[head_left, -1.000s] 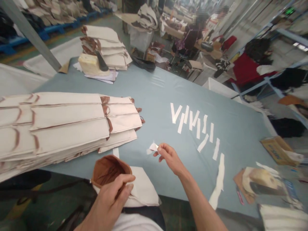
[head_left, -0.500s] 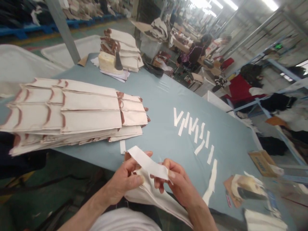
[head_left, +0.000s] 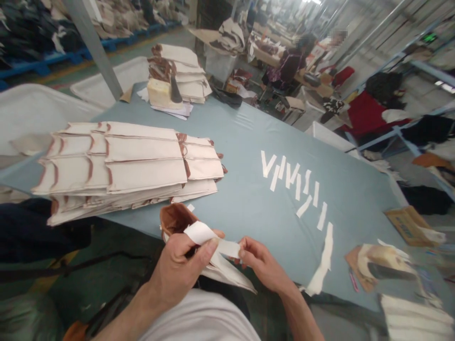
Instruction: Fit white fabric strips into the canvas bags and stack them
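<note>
A white strip (head_left: pixel 228 247) is stretched between my two hands, just off the near table edge. My left hand (head_left: pixel 183 260) is closed, its thumb pressing on the strip's middle. With thumb and fingertips, my right hand (head_left: pixel 261 263) pinches the strip's right end. Under the strip lies a cream fabric piece (head_left: pixel 232 277), shaped like a sleeve or pouch. Its brown-lined opening (head_left: pixel 176 219) gapes to the left of the strip. My left hand covers part of this piece, and I cannot tell how firmly it grips it.
Stacked cream pieces with brown edging (head_left: pixel 145 173) cover the table's left side. Several loose white strips (head_left: pixel 298 187) lie on the blue-green table (head_left: pixel 241 208). A longer cream strip (head_left: pixel 325 260) and a cardboard box (head_left: pixel 410 229) are at right. Behind stands a yellowish block (head_left: pixel 159 92). People sit farther back.
My left thumb has moved onto the strip's middle, and the strip now bends there. The fabric piece has turned, bringing its brown opening into view. The camera view has shifted slightly.
</note>
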Available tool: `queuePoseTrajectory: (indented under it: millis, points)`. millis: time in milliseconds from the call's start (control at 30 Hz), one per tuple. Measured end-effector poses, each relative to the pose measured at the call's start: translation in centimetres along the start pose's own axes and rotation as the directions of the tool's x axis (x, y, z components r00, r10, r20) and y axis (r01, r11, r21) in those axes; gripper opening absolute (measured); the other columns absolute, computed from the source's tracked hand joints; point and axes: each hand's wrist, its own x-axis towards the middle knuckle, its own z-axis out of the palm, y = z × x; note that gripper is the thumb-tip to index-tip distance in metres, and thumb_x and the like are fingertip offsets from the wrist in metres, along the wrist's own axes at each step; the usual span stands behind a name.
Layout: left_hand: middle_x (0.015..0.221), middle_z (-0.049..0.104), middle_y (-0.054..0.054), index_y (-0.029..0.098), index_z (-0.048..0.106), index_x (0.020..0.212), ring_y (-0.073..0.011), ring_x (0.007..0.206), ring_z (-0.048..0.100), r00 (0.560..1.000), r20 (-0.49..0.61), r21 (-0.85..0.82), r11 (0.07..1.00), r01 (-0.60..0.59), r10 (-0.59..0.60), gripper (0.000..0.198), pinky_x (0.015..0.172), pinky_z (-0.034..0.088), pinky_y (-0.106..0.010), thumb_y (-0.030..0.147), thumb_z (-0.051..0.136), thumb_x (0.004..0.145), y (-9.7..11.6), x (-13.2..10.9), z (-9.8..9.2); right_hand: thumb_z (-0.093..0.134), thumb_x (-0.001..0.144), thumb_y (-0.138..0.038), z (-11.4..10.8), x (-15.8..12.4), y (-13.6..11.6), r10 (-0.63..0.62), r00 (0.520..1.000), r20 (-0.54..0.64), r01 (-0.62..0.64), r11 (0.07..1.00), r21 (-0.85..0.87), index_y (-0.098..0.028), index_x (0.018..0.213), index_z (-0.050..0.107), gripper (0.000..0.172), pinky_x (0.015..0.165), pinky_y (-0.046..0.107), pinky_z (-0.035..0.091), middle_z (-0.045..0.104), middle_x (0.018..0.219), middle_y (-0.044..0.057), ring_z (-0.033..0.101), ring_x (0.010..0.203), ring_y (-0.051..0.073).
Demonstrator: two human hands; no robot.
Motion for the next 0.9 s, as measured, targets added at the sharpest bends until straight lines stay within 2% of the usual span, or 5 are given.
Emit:
queuePoseTrajectory:
  millis: [233, 533, 600, 767, 900]
  points:
    - [0.069, 0.08, -0.001, 0.018, 0.089, 0.091, -0.0166, 0.061, 0.072, 0.992, 0.01, 0.113, 0.986, -0.123, 0.123, 0.029, 0.063, 0.055, -0.022, 0.026, 0.061, 0.097, 1.6, -0.3, -0.4, 0.061, 0.104, -0.059, -0.3, 0.0, -2.3, -0.16, 0.945, -0.285, 0.067, 0.949, -0.307, -0.027, 0.126, 0.074, 0.041, 0.097, 0.041, 0.05, 0.078, 0.114, 0.008, 0.068, 0.105, 0.027]
    - [0.06, 0.069, -0.001, 0.014, 0.082, 0.076, -0.0143, 0.053, 0.061, 0.998, 0.064, 0.01, 1.0, 0.003, -0.004, 0.033, 0.052, 0.049, -0.02, 0.03, 0.061, 0.096, 1.8, -1.2, -0.7, 0.072, 0.103, -0.052, 4.5, 0.1, -9.8, -0.498, 0.867, 0.018, 0.497, 0.86, -0.114, -0.024, 0.118, 0.076, 0.032, 0.096, 0.036, 0.055, 0.082, 0.113, 0.006, 0.075, 0.104, 0.023]
    - [0.057, 0.064, 0.0, 0.014, 0.077, 0.07, -0.0124, 0.05, 0.055, 1.0, 0.023, 0.011, 1.0, 0.017, -0.017, 0.035, 0.049, 0.045, -0.019, 0.031, 0.061, 0.096, 1.9, -1.1, -0.6, 0.072, 0.103, -0.04, 5.1, 0.4, -9.9, -0.597, 0.798, -0.078, 0.576, 0.795, -0.193, -0.023, 0.12, 0.073, 0.024, 0.091, 0.034, 0.057, 0.082, 0.113, 0.006, 0.076, 0.102, 0.022]
    - [0.057, 0.058, 0.002, 0.015, 0.071, 0.069, -0.0112, 0.051, 0.05, 0.998, -0.063, 0.062, 0.998, 0.023, -0.019, 0.034, 0.048, 0.041, -0.019, 0.032, 0.059, 0.096, 1.6, -0.9, -0.2, 0.068, 0.102, -0.017, 5.6, 0.5, -9.9, -0.852, 0.493, -0.177, 0.724, 0.515, -0.459, -0.023, 0.115, 0.069, 0.015, 0.095, 0.034, 0.059, 0.081, 0.113, 0.009, 0.075, 0.106, 0.021]
    - [0.057, 0.051, 0.003, 0.016, 0.063, 0.065, -0.0109, 0.051, 0.046, 0.999, -0.047, 0.112, 0.994, 0.017, -0.011, 0.037, 0.048, 0.037, -0.019, 0.034, 0.057, 0.097, 1.4, -0.8, -0.2, 0.066, 0.104, -0.024, 5.5, 0.9, -10.0, -0.776, 0.606, -0.172, 0.663, 0.613, -0.429, -0.021, 0.115, 0.072, 0.013, 0.087, 0.032, 0.059, 0.081, 0.106, 0.007, 0.075, 0.097, 0.019]
